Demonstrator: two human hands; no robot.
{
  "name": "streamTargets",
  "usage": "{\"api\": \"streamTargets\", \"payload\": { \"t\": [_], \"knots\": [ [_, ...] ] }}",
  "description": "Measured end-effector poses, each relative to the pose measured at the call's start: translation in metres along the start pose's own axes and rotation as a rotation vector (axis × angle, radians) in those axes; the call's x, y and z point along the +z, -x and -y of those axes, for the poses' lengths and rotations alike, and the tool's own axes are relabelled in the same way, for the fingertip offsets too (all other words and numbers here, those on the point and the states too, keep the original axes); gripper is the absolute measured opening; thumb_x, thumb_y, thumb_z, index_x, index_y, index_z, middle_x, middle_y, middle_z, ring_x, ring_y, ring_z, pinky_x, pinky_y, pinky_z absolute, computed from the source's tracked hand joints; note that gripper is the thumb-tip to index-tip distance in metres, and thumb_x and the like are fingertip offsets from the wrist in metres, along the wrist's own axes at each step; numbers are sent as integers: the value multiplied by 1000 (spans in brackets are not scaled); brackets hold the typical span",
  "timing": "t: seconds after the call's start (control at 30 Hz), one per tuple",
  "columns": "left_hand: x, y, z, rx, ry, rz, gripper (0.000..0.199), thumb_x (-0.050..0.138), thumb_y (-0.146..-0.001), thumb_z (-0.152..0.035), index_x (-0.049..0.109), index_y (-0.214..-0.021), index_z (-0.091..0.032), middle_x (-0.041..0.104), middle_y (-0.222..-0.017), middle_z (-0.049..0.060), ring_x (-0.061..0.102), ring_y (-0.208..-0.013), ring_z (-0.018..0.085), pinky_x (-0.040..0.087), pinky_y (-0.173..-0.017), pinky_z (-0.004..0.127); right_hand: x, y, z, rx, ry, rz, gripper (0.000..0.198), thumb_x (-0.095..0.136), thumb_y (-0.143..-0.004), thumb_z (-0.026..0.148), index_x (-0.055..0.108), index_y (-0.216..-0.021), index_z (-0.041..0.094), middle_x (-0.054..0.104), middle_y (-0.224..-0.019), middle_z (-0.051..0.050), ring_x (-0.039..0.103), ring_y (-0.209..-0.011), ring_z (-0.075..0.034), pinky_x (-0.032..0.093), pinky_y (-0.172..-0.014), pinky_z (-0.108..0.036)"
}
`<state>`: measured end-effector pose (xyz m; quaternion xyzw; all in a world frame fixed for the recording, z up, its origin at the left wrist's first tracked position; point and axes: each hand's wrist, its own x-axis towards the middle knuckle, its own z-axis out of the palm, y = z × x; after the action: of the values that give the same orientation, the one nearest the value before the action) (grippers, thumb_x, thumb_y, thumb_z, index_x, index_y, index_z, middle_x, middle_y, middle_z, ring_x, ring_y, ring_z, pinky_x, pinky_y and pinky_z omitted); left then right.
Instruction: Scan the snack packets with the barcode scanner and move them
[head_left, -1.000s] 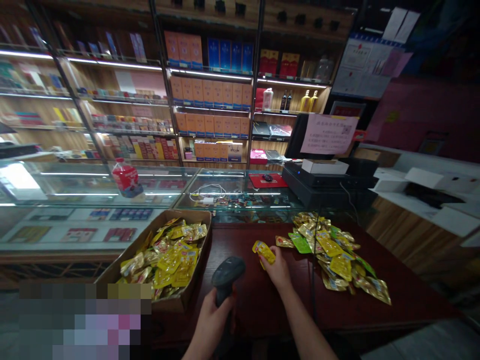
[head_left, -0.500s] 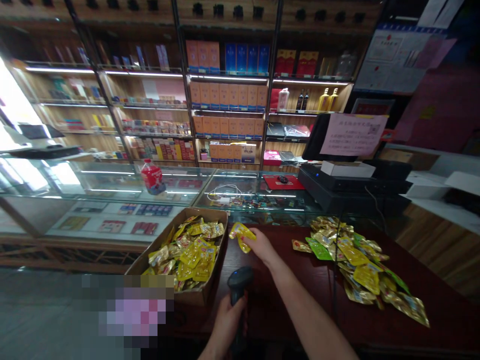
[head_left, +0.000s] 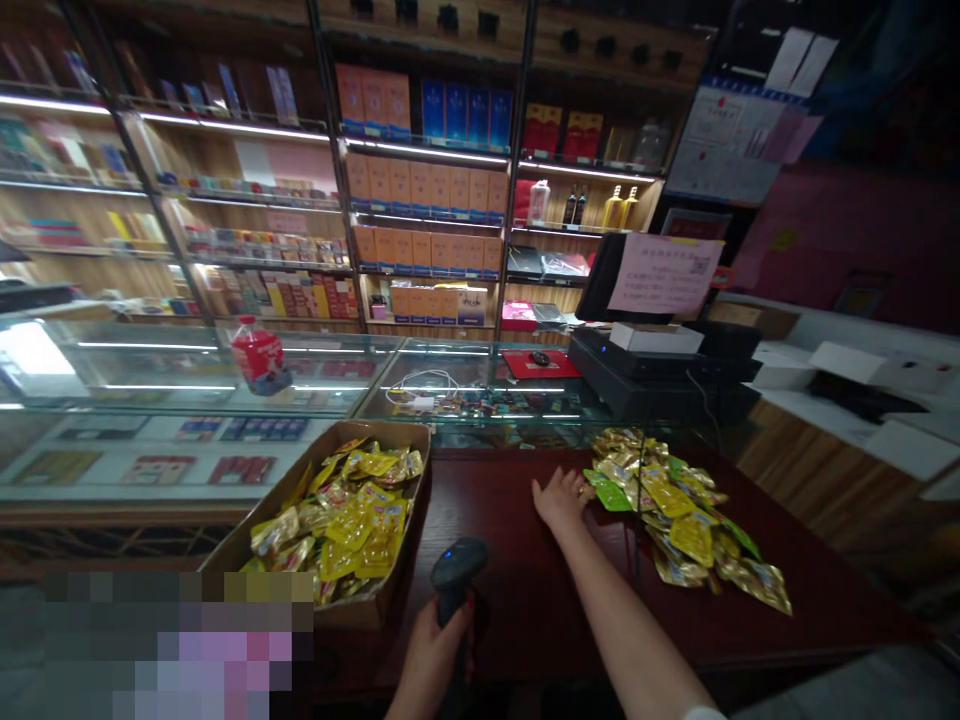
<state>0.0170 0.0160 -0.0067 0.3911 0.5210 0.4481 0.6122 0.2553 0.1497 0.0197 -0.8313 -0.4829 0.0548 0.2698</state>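
Through the head camera, I have the left hand (head_left: 431, 645) gripping a dark scanner (head_left: 459, 565) near a carton (head_left: 364, 612), and the right hand (head_left: 562, 502), fingers spread, at the packet pile's (head_left: 688, 538) left edge.

A shop: stocked shelves (head_left: 427, 150) behind a glass display counter (head_left: 330, 398).
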Motion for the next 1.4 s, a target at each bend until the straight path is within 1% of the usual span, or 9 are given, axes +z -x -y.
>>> {"api": "streamTargets", "payload": {
  "t": [0.1, 0.27, 0.37, 0.53, 0.67, 0.8, 1.0, 1.2, 1.4],
  "knots": [
    [0, -2, 3, 1, -3, -12, 55, 74, -56, -68, 53, -72, -20, 52, -43, -6, 46, -29, 12, 35, -28, 21, 5, 21, -23, -86, 69, 26, 61, 54, -89, 32, 50, -137, -6, 39, -150, -33, 26, -146, -41, 6, -117, -59],
    [-3, -3, 5, -4, -21, -7, 53, 73, -60, -65, 54, -78, -19, 53, -43, -6, 46, -29, 12, 36, -29, 21, 19, 69, -25, -529, -36, 57, 35, 44, -98, 29, 66, -123, 19, 68, -125, -11, 57, -123, -25, 35, -109, -41],
    [-4, -4, 6, 0, -36, 3, 53, 72, -61, -66, 55, -78, -19, 54, -43, -6, 47, -29, 12, 36, -29, 21, 19, 83, -28, -603, -153, -24, 34, 42, -96, 21, 65, -120, 25, 68, -119, -8, 60, -113, -21, 43, -101, -37],
    [-4, -2, 5, -2, -29, 5, 55, 73, -59, -67, 57, -79, -18, 54, -44, -5, 48, -30, 13, 37, -29, 22, 20, 83, -30, -317, -104, -246, 63, 66, -81, 44, 53, -135, 14, 51, -140, -21, 46, -129, -36, 39, -104, -52],
    [-3, 0, 0, 12, -30, 20, 52, 73, -63, -65, 58, -80, -18, 55, -46, -5, 48, -31, 12, 37, -31, 21, 25, 83, -28, -332, -185, -124, 68, 70, -76, 43, 53, -137, 18, 57, -138, -17, 50, -126, -36, 39, -104, -53],
    [-2, 3, -3, -12, -46, 49, 52, 74, -61, -63, 58, -82, -18, 53, -45, -5, 47, -31, 12, 37, -30, 21, 27, 76, -35, -246, -642, -28, 59, 60, -80, 36, 56, -135, 16, 64, -132, -15, 60, -119, -28, 46, -101, -42],
    [8, 24, -23, -1, -73, 110, 43, 75, -64, -56, 56, -77, -19, 52, -46, -5, 45, -32, 11, 37, -31, 21, 19, 62, -53, 204, -1289, 59, 56, 69, -70, 53, 72, -112, 16, 76, -107, -9, 71, -93, -26, 55, -80, -35],
    [23, 41, -60, 25, -194, 180, 35, 72, -70, -47, 57, -81, -17, 52, -50, -6, 47, -36, 10, 39, -36, 20, 7, 63, -46, 256, -1433, 92, 51, 75, -64, 47, 75, -106, 19, 78, -99, -6, 72, -87, -25, 55, -76, -33],
    [29, 43, -53, 61, -320, 264, 28, 69, -74, -42, 59, -81, -18, 49, -46, -7, 45, -35, 10, 35, -35, 19, 3, 63, -41, 234, -1463, 85, 53, 76, -62, 49, 75, -106, 19, 78, -95, -8, 72, -87, -28, 55, -77, -39]
  ]
}}
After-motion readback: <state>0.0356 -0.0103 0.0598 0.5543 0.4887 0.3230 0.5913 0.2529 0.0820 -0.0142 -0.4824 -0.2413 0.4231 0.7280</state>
